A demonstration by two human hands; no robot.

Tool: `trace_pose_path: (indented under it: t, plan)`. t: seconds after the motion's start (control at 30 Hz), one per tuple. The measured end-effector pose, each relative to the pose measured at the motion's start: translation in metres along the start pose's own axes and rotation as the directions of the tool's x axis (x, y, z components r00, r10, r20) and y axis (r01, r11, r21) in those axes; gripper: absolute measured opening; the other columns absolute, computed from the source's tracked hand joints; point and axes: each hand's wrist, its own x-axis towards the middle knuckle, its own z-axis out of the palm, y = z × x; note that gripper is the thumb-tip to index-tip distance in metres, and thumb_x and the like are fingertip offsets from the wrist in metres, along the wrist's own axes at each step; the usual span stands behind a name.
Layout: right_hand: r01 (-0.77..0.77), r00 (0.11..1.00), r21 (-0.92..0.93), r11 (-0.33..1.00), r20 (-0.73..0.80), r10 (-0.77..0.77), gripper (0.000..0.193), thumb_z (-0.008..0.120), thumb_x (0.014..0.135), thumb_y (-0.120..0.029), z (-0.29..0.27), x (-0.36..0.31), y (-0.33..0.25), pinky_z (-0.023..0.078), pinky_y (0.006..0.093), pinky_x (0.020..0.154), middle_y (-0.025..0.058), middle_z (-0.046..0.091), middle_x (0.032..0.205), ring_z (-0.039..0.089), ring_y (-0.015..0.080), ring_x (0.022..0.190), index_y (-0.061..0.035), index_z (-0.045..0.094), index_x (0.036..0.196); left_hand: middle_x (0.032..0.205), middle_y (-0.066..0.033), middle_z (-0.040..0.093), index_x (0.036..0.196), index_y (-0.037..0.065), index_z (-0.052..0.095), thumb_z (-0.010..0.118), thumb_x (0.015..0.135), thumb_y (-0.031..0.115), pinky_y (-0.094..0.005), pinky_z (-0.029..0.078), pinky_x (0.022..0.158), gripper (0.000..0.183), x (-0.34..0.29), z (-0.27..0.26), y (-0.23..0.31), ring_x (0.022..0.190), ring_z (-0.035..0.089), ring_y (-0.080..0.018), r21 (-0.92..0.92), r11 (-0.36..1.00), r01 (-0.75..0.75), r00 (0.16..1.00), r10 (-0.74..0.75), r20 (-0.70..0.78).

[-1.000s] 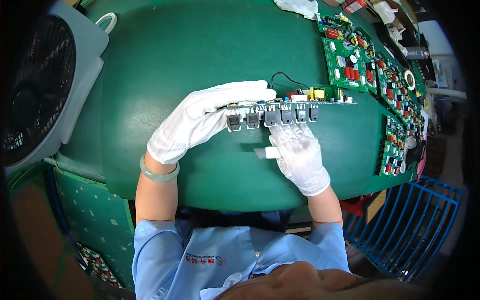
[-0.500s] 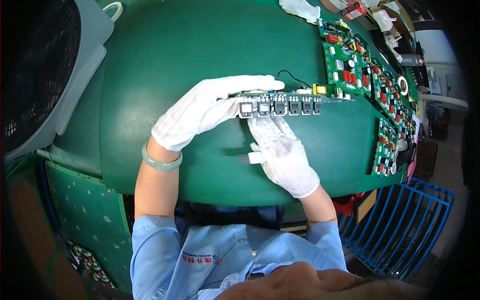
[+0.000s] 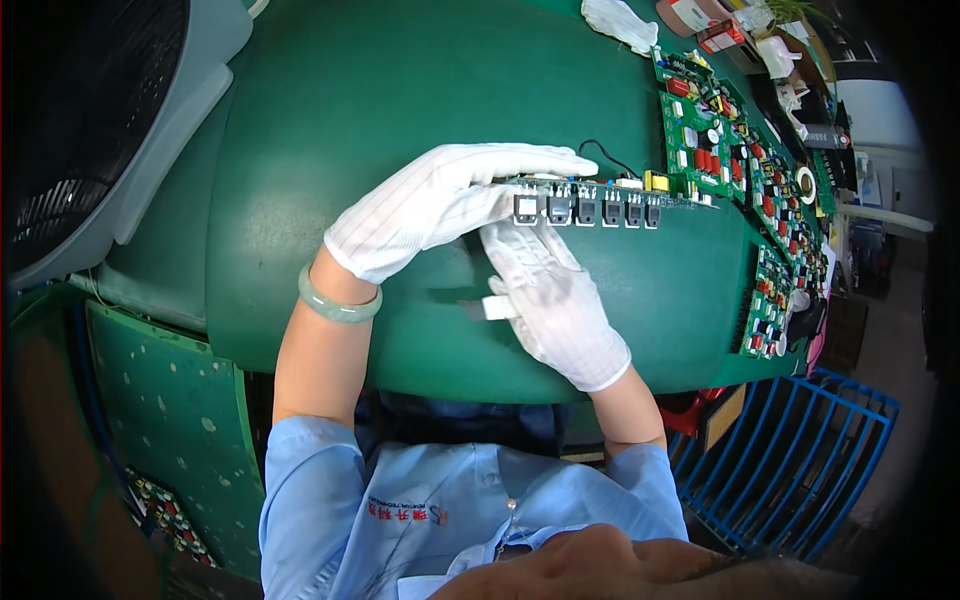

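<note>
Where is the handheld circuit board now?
In the head view, the circuit board is above and right of centre, held in the left hand, with the right hand below its black transistors.

Mat [image 3: 400,90] lies open beyond the obstructing circuit board [image 3: 612,188].

Of the gloved hands [image 3: 430,210], the left grips a circuit board [image 3: 610,189]; more boards [image 3: 690,140] lie right.

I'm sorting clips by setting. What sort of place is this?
Probably an electronics workshop: a white-gloved left hand holds a circuit board, more component-covered boards line the right, and everything sits around a green work surface.
</note>
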Motion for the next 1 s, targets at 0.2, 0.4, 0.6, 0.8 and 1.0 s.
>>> trace_pose_path:
  t: [0.2, 0.4, 0.6, 0.8, 1.0]
  plan:
    - [-0.009, 1.000, -0.104, 0.994, 0.021, 0.011, 0.050, 0.055, 0.089, -0.018, 0.020, 0.005, -0.006, 0.036, 0.0464, 0.110, 0.0283, 0.055, 0.127, 0.051, 0.0407, 0.123, 0.0090, 0.047, 0.131, 0.134, -0.0140, 0.057, 0.131, -0.001, 0.055, 0.054, 0.095, 0.031, -0.0361, 0.037, 0.108, 0.049, 0.001, 0.001, -0.008, 0.126, 0.053, -0.0264, -0.023, 0.996, -0.088, 0.996, 0.087, -0.020]
    - [-0.007, 0.997, 0.103, 0.995, 0.077, -0.001, 0.049, 0.058, 0.086, -0.014, 0.009, 0.001, 0.004, 0.038, 0.0456, 0.109, 0.0243, 0.056, 0.127, 0.052, 0.0379, 0.123, 0.0040, 0.049, 0.131, 0.134, -0.0117, 0.057, 0.131, 0.002, 0.055, 0.061, 0.089, 0.014, -0.0346, 0.040, 0.106, 0.045, -0.002, 0.002, -0.003, 0.125, 0.054, -0.0259, 0.118, 0.992, -0.032, 0.998, 0.039, -0.054]
    - [-0.228, 0.957, 0.185, 0.956, -0.139, 0.255, 0.041, 0.062, 0.084, -0.013, -0.002, -0.065, -0.005, 0.050, 0.0372, 0.069, 0.0141, 0.067, 0.098, 0.064, 0.0272, 0.076, 0.0007, 0.060, 0.122, 0.134, -0.0116, 0.057, 0.130, 0.003, 0.055, 0.057, 0.083, -0.006, -0.0362, 0.035, 0.111, 0.048, 0.006, 0.016, -0.005, 0.129, 0.048, -0.0268, 0.159, 0.984, -0.077, 0.996, 0.070, 0.051]
    - [-0.468, 0.809, 0.285, 0.836, -0.244, 0.536, 0.051, 0.064, 0.089, -0.034, -0.004, -0.138, -0.044, 0.049, 0.0330, 0.057, 0.0124, 0.068, 0.083, 0.062, 0.0244, 0.062, 0.0016, 0.058, 0.125, 0.140, -0.0134, 0.051, 0.133, 0.006, 0.053, 0.063, 0.083, -0.001, -0.0407, 0.033, 0.112, 0.052, 0.007, 0.072, 0.001, 0.132, 0.045, -0.0291, 0.070, 0.994, 0.080, 0.972, -0.093, 0.217]
    - [-0.617, 0.515, 0.584, 0.528, -0.208, 0.832, 0.050, 0.069, 0.089, -0.025, 0.011, -0.195, -0.099, 0.055, 0.0310, 0.069, 0.0105, 0.072, 0.094, 0.069, 0.0216, 0.075, 0.0013, 0.049, 0.127, 0.137, -0.0218, 0.046, 0.140, 0.010, 0.047, 0.067, 0.085, 0.009, -0.0363, 0.038, 0.105, 0.059, -0.013, 0.133, -0.002, 0.126, 0.048, -0.0325, 0.092, 0.996, 0.009, 0.949, -0.038, 0.313]
